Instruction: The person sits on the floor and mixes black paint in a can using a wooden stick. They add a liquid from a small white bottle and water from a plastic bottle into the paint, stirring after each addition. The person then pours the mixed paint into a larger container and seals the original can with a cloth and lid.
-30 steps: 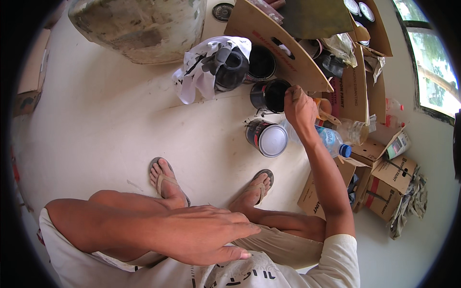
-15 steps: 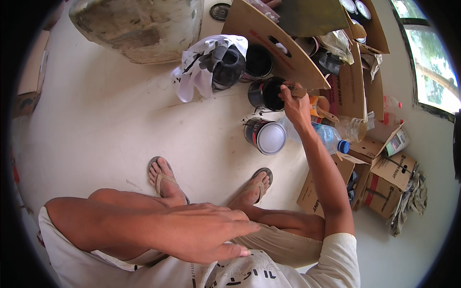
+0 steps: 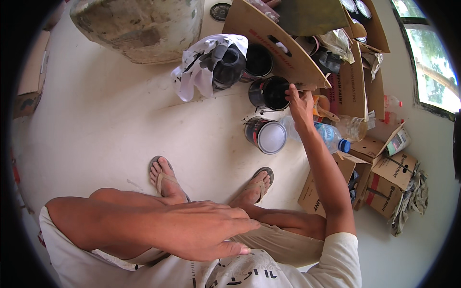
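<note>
My right hand reaches out to an open dark paint can. Its fingers are pinched together at the can's right rim, around something I cannot make out. Black shows inside that can. Just nearer stands a second paint can with a pale grey lid. A wooden-handled brush lies to the right of my hand, partly hidden by it. My left hand rests across my lap, fingers stretched out, holding nothing.
A clear water bottle with a blue cap lies by my right forearm. Behind the cans are a dark jug draped with white cloth, another open can and a cardboard box. A large stained container stands far left; cartons sit right.
My right hand has turned slightly and shifted a little right at the can's rim. The brown piece seen by its fingers before no longer shows clearly. My left hand stays put.
</note>
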{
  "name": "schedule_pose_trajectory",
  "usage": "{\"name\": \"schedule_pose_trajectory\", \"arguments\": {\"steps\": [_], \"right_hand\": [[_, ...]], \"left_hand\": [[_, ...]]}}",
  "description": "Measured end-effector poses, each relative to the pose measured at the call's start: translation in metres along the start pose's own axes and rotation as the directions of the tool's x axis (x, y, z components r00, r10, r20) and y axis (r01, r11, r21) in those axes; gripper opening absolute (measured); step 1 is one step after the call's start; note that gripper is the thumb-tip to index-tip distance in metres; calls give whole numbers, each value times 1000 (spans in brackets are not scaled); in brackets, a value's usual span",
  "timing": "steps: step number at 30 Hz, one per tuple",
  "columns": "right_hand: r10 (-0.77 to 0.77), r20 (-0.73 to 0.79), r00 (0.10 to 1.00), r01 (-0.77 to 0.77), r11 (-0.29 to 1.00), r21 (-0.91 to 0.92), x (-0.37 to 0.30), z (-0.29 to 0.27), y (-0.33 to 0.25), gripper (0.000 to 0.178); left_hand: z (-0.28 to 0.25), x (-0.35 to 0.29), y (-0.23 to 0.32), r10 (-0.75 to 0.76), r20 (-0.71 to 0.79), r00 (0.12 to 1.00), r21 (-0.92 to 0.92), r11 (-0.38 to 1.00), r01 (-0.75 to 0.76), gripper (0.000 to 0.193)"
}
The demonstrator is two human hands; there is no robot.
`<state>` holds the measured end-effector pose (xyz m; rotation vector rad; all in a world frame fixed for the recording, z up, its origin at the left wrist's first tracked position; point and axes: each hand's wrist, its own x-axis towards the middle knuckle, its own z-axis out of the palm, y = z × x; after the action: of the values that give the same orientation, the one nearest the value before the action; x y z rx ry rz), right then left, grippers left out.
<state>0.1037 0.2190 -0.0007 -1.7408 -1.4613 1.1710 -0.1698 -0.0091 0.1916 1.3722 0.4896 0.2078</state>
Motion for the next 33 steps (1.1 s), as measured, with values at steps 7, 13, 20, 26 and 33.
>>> {"name": "schedule_pose_trajectory", "arguments": {"steps": [7,13,20,26,33], "right_hand": [[-275,-82,958,228,903,-363,-50,1,32,88],[-251,138,958,282,741,-610,-38,20,24,119],[-183,74,980,189,757,-625,-34,38,8,122],[-231,147,962,270,712,-649,-43,26,4,120],[-388,279,878,460,527,-715,-75,-8,-58,120]], "left_hand": [[-1,-2,1,-3,-5,1000,18,1000,3,58],[4,0,-1,15,-20,1000,40,999,-15,58],[1,0,6,2,-36,999,87,996,1,54],[-16,-1,23,-111,57,992,130,986,102,63],[-27,-3,5,-81,-61,995,241,966,93,61]]}}
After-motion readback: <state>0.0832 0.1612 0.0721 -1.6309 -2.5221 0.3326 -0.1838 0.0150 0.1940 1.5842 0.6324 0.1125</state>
